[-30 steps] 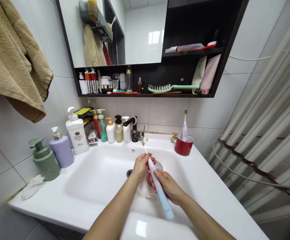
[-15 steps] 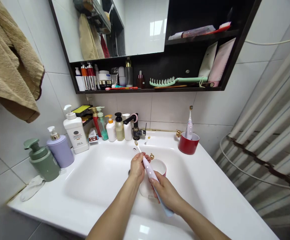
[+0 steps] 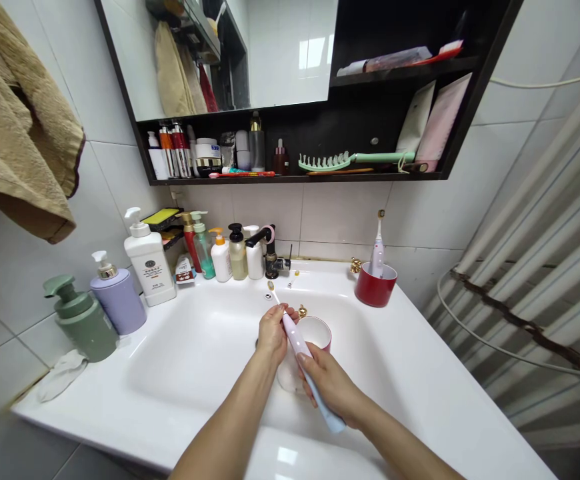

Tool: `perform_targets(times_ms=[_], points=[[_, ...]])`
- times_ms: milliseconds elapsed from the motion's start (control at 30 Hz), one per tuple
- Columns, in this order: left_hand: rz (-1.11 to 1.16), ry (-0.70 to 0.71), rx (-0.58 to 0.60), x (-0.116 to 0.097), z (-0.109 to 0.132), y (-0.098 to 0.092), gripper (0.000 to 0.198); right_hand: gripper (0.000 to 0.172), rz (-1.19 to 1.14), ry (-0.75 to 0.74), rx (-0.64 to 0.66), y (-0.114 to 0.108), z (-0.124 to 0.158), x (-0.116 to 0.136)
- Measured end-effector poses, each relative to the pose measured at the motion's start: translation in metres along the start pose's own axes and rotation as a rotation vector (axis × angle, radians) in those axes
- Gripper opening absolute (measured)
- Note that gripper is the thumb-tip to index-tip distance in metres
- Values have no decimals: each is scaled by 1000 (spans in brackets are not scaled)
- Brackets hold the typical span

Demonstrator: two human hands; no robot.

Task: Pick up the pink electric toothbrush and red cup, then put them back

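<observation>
Over the sink (image 3: 195,353), an electric toothbrush (image 3: 296,341) slants with its small head up and away from me. Its body fades from pale pink to light blue at the base. My left hand (image 3: 272,333) is closed around the slim neck, just below the head. Lower down, my right hand (image 3: 334,385) wraps the handle. Behind the hands a cup (image 3: 321,331), white inside and red outside, sits in the basin, partly hidden. A clear or whitish object (image 3: 287,381) beneath the toothbrush is mostly covered.
A black faucet (image 3: 271,257) rises at the back. To its right, a red cup (image 3: 375,288) holds another electric toothbrush (image 3: 378,253). Pump bottles (image 3: 150,263) line the left and back edges. The dark shelf cabinet (image 3: 315,179) hangs above; a towel (image 3: 20,120) hangs left.
The view has shifted very slightly. Both hands keep their hold on the electric toothbrush in nearly the same place.
</observation>
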State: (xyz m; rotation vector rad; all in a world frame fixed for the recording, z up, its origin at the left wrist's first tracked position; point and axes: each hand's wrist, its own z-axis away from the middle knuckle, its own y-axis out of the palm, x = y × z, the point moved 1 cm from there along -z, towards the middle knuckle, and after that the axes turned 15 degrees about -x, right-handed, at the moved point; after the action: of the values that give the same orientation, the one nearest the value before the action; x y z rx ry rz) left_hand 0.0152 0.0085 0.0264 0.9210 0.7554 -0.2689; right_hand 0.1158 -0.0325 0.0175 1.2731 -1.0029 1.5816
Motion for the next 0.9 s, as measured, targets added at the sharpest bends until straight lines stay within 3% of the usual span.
perform_targets(times_ms=[100,267,400,567,700,833,900], points=[[5,10,-6,-1,1,1,6,23,114,-83,-65,1,-1,-2],[-3,1,-29,-2,1,1,7,22,120,-41,-71,2,3,2],[-5,-16,-46,-2,0,1,5,22,-48,100,47,2,6,5],[3,-4,-73,-2,1,2,8,19,97,-7,-64,2,4,5],[10,-24,-88,-3,1,2,8,21,-9,86,33,3,5,5],[6,-15,-96,-3,2,2,9,20,88,13,-42,2,5,5],[3,-21,-102,-3,2,2,9,20,57,46,-9,3,5,5]])
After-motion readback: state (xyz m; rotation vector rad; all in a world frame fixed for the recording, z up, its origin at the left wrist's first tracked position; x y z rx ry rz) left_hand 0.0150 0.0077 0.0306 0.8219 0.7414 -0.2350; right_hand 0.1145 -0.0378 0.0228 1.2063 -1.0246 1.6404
